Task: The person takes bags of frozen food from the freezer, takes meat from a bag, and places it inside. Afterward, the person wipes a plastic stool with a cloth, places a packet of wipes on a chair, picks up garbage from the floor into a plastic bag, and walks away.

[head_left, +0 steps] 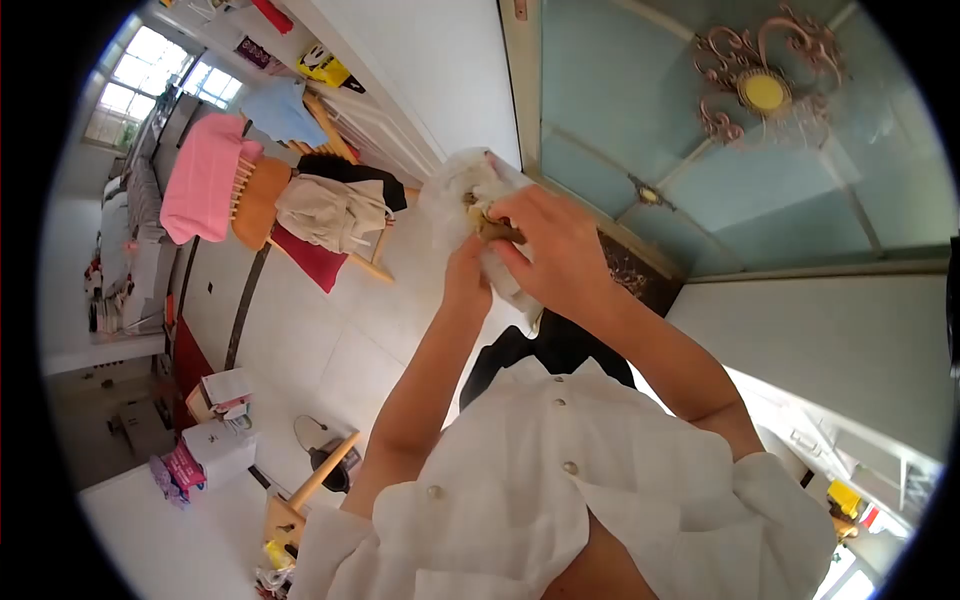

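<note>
A thin, whitish see-through plastic bag [450,195] hangs out in front of my body, with pale and yellowish bits showing at its mouth. My right hand [560,245] is closed, its thumb and fingers pinching a small yellow-brown piece [497,232] whose kind I cannot make out. Close against it on the left, my left hand [468,278] is closed at the bag, its fingers partly hidden behind the plastic. The lower part of the bag drops down between both wrists.
Chairs draped with clothes, among them a pink garment [210,175] and a beige garment [335,210], stand to the left. A glass-panelled door [640,130] with metal scrollwork is close on the right. A white box [215,450] sits at lower left.
</note>
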`<state>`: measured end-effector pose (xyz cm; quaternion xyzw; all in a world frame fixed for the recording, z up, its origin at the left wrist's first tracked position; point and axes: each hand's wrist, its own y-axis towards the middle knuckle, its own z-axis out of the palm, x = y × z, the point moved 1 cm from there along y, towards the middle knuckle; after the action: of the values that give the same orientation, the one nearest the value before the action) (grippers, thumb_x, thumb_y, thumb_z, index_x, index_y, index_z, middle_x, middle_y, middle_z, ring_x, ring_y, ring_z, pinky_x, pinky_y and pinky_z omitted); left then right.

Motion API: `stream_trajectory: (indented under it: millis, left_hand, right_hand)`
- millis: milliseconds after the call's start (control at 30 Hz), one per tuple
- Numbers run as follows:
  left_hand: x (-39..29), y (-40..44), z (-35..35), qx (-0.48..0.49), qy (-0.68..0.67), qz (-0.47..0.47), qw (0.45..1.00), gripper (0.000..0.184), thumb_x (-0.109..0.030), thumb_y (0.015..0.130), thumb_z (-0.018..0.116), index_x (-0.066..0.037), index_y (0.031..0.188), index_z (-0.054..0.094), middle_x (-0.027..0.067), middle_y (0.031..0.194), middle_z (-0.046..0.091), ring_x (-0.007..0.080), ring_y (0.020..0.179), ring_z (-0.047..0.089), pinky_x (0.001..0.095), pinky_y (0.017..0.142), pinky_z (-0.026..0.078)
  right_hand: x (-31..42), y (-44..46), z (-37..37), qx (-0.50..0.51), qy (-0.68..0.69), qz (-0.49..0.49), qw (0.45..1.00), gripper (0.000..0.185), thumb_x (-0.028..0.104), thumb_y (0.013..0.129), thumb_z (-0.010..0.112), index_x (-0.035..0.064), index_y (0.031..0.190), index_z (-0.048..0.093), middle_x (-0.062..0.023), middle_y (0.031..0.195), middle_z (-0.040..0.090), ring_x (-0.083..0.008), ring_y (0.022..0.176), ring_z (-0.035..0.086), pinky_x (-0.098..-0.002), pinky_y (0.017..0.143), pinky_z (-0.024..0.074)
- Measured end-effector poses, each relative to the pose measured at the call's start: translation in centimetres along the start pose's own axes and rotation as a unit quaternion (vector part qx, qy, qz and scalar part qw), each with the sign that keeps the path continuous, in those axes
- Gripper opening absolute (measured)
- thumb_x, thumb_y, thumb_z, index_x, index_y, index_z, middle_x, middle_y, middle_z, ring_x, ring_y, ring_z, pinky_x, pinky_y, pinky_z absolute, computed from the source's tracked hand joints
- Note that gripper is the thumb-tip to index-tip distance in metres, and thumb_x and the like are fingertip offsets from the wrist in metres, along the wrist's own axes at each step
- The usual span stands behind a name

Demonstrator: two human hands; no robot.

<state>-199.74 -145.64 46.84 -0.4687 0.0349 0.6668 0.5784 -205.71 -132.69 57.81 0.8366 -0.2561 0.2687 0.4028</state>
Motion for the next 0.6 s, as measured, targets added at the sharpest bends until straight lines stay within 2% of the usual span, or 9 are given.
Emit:
stream_trajectory:
  millis: [100, 200, 233, 267, 300, 400, 500, 567, 600]
  left_hand:
    - [-1.0, 4.3, 3.8, -0.019, -0.049, 0.018, 0.998, 0.031, -0.016, 0.091, 0.049, -0.001, 0.117, 0.057, 0.0086, 0.117, 0.058, 0.0197, 0.106, 0.055, 0.0315, 0.092, 0.044]
    - [-2.6, 7.2, 5.5, -0.028, -0.053, -0.011, 0.998, 0.031, -0.017, 0.091, 0.049, -0.002, 0.117, 0.055, 0.0074, 0.113, 0.059, 0.0187, 0.107, 0.055, 0.0314, 0.093, 0.042]
    - [-3.1, 8.2, 5.7, -0.038, -0.060, -0.031, 0.997, 0.031, -0.017, 0.091, 0.049, -0.002, 0.118, 0.055, 0.0071, 0.113, 0.059, 0.0185, 0.107, 0.055, 0.0314, 0.093, 0.042]
    - [-3.7, 9.1, 5.6, 0.015, -0.063, -0.033, 0.997, 0.034, -0.021, 0.090, 0.052, -0.003, 0.119, 0.053, 0.0063, 0.113, 0.059, 0.0183, 0.106, 0.056, 0.0318, 0.093, 0.042]
    - [-4.0, 9.9, 6.0, 0.021, -0.045, -0.025, 0.998, 0.035, -0.021, 0.090, 0.053, -0.003, 0.119, 0.053, 0.0063, 0.113, 0.059, 0.0186, 0.106, 0.056, 0.0321, 0.093, 0.042]
    - [-5.4, 12.3, 7.7, 0.048, -0.013, -0.017, 0.999, 0.039, -0.022, 0.088, 0.057, -0.004, 0.122, 0.051, 0.0068, 0.114, 0.059, 0.0195, 0.107, 0.056, 0.0331, 0.093, 0.043]
    - [-6.3, 14.6, 6.8, 0.077, -0.024, -0.067, 0.995, 0.043, -0.021, 0.087, 0.059, -0.004, 0.124, 0.049, 0.0078, 0.117, 0.058, 0.0208, 0.108, 0.057, 0.0347, 0.093, 0.045]
    - [-6.7, 17.6, 5.7, 0.095, -0.027, -0.093, 0.991, 0.044, -0.020, 0.086, 0.058, -0.004, 0.126, 0.048, 0.0085, 0.119, 0.058, 0.0218, 0.110, 0.056, 0.0361, 0.094, 0.046]
    - [-7.3, 18.6, 5.6, 0.102, -0.019, -0.096, 0.990, 0.044, -0.021, 0.087, 0.058, -0.004, 0.126, 0.047, 0.0087, 0.120, 0.057, 0.0222, 0.110, 0.056, 0.0368, 0.096, 0.044]
  right_hand:
    - [-4.4, 3.7, 1.7, 0.024, -0.181, -0.070, 0.981, 0.019, 0.009, 0.064, 0.066, 0.0070, 0.081, 0.058, -0.0063, 0.084, 0.056, -0.0225, 0.081, 0.054, -0.0346, 0.074, 0.0391]
    - [-8.4, 5.4, 2.7, 0.044, -0.266, -0.045, 0.962, 0.025, 0.013, 0.067, 0.071, 0.0100, 0.090, 0.062, -0.0027, 0.092, 0.058, -0.0218, 0.086, 0.053, -0.0357, 0.078, 0.0344]
    - [-9.0, 5.9, 2.7, 0.057, -0.271, -0.035, 0.960, 0.026, 0.013, 0.067, 0.071, 0.0097, 0.091, 0.062, -0.0029, 0.091, 0.059, -0.0218, 0.086, 0.053, -0.0361, 0.078, 0.0343]
    - [-9.3, 6.4, 2.6, 0.068, -0.277, -0.027, 0.958, 0.026, 0.012, 0.067, 0.070, 0.0094, 0.092, 0.062, -0.0032, 0.091, 0.060, -0.0218, 0.087, 0.053, -0.0364, 0.079, 0.0341]
    - [-9.8, 7.5, 2.6, 0.077, -0.284, -0.025, 0.956, 0.026, 0.011, 0.067, 0.070, 0.0091, 0.092, 0.062, -0.0035, 0.091, 0.060, -0.0218, 0.088, 0.053, -0.0367, 0.079, 0.0340]
    - [-10.8, 10.1, 2.6, 0.070, -0.195, -0.003, 0.978, 0.025, 0.011, 0.072, 0.068, 0.0078, 0.096, 0.064, -0.0050, 0.089, 0.063, -0.0224, 0.087, 0.054, -0.0371, 0.078, 0.0344]
    - [-13.1, 13.2, 2.0, 0.121, -0.082, 0.094, 0.985, 0.028, 0.013, 0.074, 0.063, 0.0066, 0.101, 0.064, -0.0049, 0.089, 0.064, -0.0221, 0.091, 0.054, -0.0368, 0.083, 0.0360]
    - [-16.4, 16.9, 1.9, 0.069, -0.123, 0.062, 0.988, 0.029, 0.018, 0.077, 0.066, 0.0097, 0.104, 0.063, -0.0041, 0.089, 0.064, -0.0219, 0.094, 0.055, -0.0368, 0.086, 0.0381]
    - [-17.5, 19.7, 1.6, 0.069, -0.208, -0.025, 0.975, 0.029, 0.019, 0.077, 0.067, 0.0098, 0.104, 0.062, -0.0037, 0.090, 0.063, -0.0217, 0.095, 0.055, -0.0365, 0.088, 0.0390]
